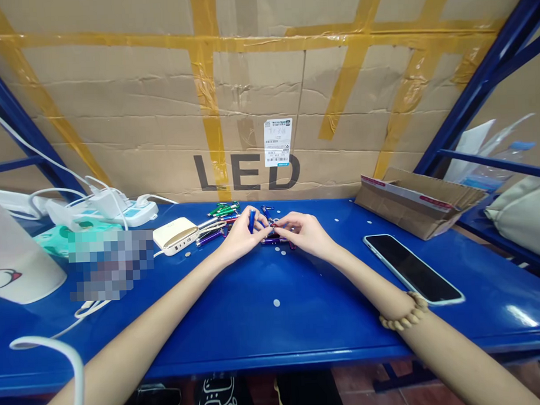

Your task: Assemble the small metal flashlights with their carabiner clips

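My left hand (243, 236) is closed around a small blue metal tube (252, 221), which stands up between its fingers. The fingertips of my right hand (305, 232) meet those of the left over a tiny shiny part, perhaps a ring, too small to make out. Beneath and behind the hands lie several similar slim tubes: green ones (226, 209) at the back, a purple one (208, 238) to the left and another purple one (275, 241) just under the fingertips. My fingers hide part of this pile.
A cream power bank (176, 235) with cables sits left of the pile, near a white power strip (140, 212) and a white cup (24, 258). To the right are a phone (414, 268) and an open cardboard box (416, 200). A large carton (160, 112) walls the back.
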### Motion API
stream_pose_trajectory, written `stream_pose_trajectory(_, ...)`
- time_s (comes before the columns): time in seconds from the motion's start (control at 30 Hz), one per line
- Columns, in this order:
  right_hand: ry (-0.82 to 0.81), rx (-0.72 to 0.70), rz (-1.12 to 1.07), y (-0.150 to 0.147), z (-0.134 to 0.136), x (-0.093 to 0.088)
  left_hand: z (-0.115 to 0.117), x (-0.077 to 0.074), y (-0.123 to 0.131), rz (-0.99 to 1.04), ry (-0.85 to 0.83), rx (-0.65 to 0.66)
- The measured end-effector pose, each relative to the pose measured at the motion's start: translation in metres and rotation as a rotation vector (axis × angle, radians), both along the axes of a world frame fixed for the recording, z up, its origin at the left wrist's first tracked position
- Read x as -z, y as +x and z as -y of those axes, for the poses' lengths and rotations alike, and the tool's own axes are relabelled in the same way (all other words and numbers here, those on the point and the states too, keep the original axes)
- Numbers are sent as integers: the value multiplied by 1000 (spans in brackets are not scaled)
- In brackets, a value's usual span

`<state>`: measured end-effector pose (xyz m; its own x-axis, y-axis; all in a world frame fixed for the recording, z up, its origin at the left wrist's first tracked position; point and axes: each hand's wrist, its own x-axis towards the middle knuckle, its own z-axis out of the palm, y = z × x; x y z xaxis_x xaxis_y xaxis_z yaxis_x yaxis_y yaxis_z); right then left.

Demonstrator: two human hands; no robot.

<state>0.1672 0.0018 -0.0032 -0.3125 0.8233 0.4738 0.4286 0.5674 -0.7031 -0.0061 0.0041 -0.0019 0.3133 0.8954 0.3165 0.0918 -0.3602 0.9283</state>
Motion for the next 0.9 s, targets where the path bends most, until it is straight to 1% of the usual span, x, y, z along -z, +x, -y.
stream_pose_trajectory(0.13,-20,9,-33,0,0,0,1,0,2,4,-5,-1)
stream_pose_trajectory(0.27,-40,-37,-32,-1,2,-1,1,2,1,-19,10,-5)
stream_pose_trajectory(0.57,70,-108,51,-2,6,-1,2,1,1,-62,85,-49)
stream_pose_trajectory(0.8,122,-32,52,-3,5,-2,3,5,3,-53,76,-72)
stream_pose_trajectory(0.9,138,-23,33,-2,6,-3,3,5,4,-26,83,-78)
